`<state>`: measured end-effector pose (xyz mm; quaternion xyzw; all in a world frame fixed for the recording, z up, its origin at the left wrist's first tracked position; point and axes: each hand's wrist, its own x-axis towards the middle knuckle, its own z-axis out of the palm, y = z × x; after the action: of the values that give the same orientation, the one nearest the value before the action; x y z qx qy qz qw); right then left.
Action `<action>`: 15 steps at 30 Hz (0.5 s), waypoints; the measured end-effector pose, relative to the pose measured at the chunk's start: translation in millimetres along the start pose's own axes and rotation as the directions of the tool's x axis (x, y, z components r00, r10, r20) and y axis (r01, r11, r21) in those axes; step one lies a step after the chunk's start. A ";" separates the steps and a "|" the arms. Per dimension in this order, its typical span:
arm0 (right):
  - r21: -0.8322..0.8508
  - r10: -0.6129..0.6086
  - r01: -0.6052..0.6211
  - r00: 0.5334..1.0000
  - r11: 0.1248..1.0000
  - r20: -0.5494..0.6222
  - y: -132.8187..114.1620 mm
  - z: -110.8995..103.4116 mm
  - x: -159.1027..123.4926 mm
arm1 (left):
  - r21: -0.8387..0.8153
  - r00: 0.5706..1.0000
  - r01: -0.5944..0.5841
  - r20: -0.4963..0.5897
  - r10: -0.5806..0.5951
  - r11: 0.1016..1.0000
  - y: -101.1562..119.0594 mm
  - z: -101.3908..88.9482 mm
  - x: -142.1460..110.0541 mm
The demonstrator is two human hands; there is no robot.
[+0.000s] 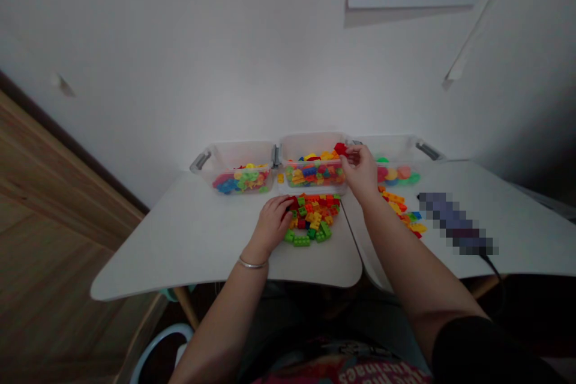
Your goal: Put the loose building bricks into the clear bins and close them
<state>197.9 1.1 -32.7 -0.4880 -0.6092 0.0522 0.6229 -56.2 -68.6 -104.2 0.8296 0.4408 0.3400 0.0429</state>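
Note:
My left hand (pixel 272 225) rests at the near left edge of a heap of toy building bricks (pixel 312 219) in green, orange, yellow and red. Its fingertips touch a red brick (pixel 288 207), and I cannot tell if they grip it. My right hand (pixel 360 173) is raised over the front rim of the middle transparent plastic bin (pixel 312 163). Its fingers pinch a second red brick (pixel 341 149) just above the bricks in that bin.
Transparent bins of mixed bricks stand to the left (pixel 236 168) and right (pixel 396 159) of the middle one, along a white wall. A strip of bricks (pixel 400 210) lies on the white table (pixel 193 234). A blurred object (pixel 454 222) with a black cable lies at right.

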 end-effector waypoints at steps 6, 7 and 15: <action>-0.367 -0.017 0.074 0.987 0.927 0.158 -2.8 17.7 21.3 | 0.016 1.000 0.002 -0.007 -0.002 1.000 -2.0 0.8 -0.8; -0.404 0.005 0.070 0.984 0.912 0.180 -4.1 19.4 23.7 | 0.019 1.000 0.002 -0.008 -0.002 1.000 -2.5 1.1 -0.8; -0.637 0.228 0.009 0.930 0.771 0.289 -15.3 22.2 39.1 | 0.025 1.000 -0.008 -0.013 0.008 1.000 -4.0 2.2 -1.1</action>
<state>181.7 31.1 0.4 -0.6853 -0.6622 -0.0311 0.3015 -58.1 -66.5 -108.0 0.8295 0.4420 0.3402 0.0282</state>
